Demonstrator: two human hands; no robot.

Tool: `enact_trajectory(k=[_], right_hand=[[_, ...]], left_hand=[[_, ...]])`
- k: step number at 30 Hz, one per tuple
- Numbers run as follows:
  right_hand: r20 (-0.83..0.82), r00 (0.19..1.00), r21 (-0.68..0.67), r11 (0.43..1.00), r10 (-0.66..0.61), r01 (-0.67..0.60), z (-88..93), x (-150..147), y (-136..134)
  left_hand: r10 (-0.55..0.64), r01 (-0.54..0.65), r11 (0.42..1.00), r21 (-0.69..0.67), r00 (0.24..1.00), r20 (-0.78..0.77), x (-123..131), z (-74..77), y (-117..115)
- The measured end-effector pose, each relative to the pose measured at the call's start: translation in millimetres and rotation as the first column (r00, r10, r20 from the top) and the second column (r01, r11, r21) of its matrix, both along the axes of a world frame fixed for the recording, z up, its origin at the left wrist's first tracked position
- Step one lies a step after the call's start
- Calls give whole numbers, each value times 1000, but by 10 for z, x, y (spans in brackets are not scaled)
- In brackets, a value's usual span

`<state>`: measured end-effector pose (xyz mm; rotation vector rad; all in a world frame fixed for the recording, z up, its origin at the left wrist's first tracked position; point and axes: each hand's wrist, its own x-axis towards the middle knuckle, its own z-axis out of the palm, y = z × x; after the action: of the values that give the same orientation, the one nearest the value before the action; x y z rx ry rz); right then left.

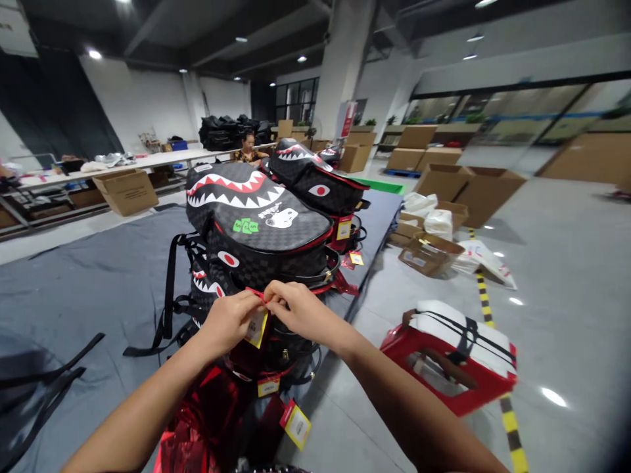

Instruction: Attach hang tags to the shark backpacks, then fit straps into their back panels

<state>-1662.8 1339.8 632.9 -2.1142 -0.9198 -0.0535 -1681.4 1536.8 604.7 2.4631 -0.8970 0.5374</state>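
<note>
Several black checkered backpacks (296,238) with shark-mouth prints are piled in front of me on a grey-covered table. A red and yellow hang tag (257,327) hangs at the side of the pile. My left hand (234,320) pinches the tag's upper edge. Fingertips of my right hand (290,303) are closed at the tag's top, touching the left fingertips; any small string or fastener between them is too small to make out. Lower down, another hang tag (297,424) dangles from the pile, beside shiny red material (211,401).
Grey cloth (98,282) covers the table, with loose black straps at left. On the floor to the right are a red and white bag (458,348) and open cardboard boxes (428,253). A person (250,150) is behind the pile, near a long white bench (167,159).
</note>
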Motion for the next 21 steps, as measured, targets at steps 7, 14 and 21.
enact_trajectory(k=[7, 14, 21], right_hand=[[129, 992, 11, 1000, 12, -13, 5, -44, 19], [114, 993, 64, 997, -44, 37, -55, -40, 8], [71, 996, 158, 987, -48, 37, -60, -59, 41]], left_hand=[[148, -150, 987, 51, 988, 45, -24, -22, -33], [118, -132, 989, 64, 976, 182, -29, -50, -60], [87, -84, 994, -74, 995, 47, -71, -75, -21]])
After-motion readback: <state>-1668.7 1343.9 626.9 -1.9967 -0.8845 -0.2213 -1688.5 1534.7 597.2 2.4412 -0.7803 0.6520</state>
